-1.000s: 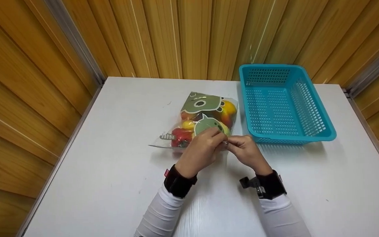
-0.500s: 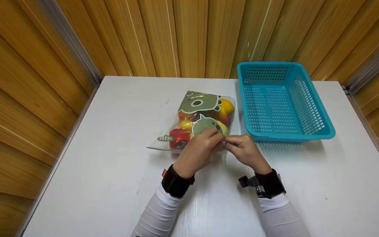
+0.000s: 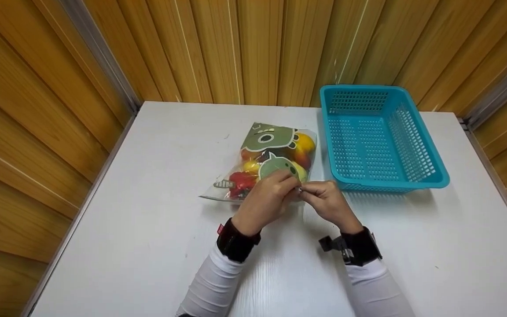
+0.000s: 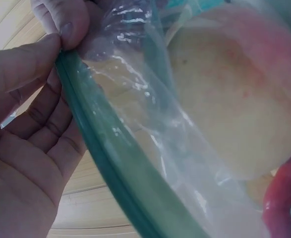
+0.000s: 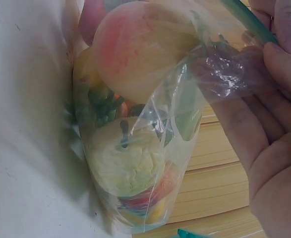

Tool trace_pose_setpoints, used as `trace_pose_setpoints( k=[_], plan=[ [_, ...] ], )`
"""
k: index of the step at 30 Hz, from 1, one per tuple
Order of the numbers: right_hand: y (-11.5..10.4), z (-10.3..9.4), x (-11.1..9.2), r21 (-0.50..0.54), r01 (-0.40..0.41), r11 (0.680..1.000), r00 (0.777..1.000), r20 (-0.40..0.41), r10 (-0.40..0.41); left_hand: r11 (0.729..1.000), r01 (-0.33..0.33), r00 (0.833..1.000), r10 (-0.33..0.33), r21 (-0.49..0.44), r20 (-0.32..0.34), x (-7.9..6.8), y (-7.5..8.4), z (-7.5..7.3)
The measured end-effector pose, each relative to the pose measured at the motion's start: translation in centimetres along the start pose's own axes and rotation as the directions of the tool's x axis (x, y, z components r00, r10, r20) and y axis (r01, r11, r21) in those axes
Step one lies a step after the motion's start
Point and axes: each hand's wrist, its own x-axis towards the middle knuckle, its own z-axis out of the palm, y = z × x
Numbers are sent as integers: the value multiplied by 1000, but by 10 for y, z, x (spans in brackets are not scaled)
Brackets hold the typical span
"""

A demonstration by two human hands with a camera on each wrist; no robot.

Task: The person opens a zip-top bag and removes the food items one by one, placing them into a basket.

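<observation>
A clear zip bag (image 3: 266, 152) with a green cartoon print lies on the table, packed with several fruits and vegetables. Through the plastic show a red pepper (image 3: 241, 182), a peach (image 4: 234, 89) and a pale apple-shaped fruit (image 5: 128, 156). My left hand (image 3: 269, 196) pinches the bag's near right corner between thumb and finger. Right beside it, fingertips meeting, my right hand (image 3: 329, 200) pinches the same corner. The green zip strip (image 4: 103, 153) runs away from the pinched corner in the left wrist view. Part of the bag's mouth is hidden behind my left hand.
A turquoise plastic basket (image 3: 439, 178) with perforated walls stands right of the bag, close to it, and nothing shows inside. Wood-patterned panels (image 3: 258, 53) rise behind the white table (image 3: 148, 211) and at both sides.
Both hands keep their pinch at the bag's corner with hardly any movement. The view shifts slightly and comes back; bag and basket stay in place.
</observation>
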Motion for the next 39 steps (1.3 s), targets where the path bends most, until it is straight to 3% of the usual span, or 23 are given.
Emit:
trace_pose_setpoints(
  k=[7, 20, 39],
  plan=[
    [1, 1, 0, -9, 25, 1000, 1000, -4, -25, 999, 14, 1000, -13, -31, 20, 0, -3, -2],
    [1, 1, 0, 11, -16, 1000, 999, -30, 17, 998, 54, 998, -56, 40, 36, -4, -6, -7],
    [-1, 2, 2, 70, 1, 998, 999, -37, 2, 998, 64, 997, -65, 20, 33, -5, -5, -11]
  ],
)
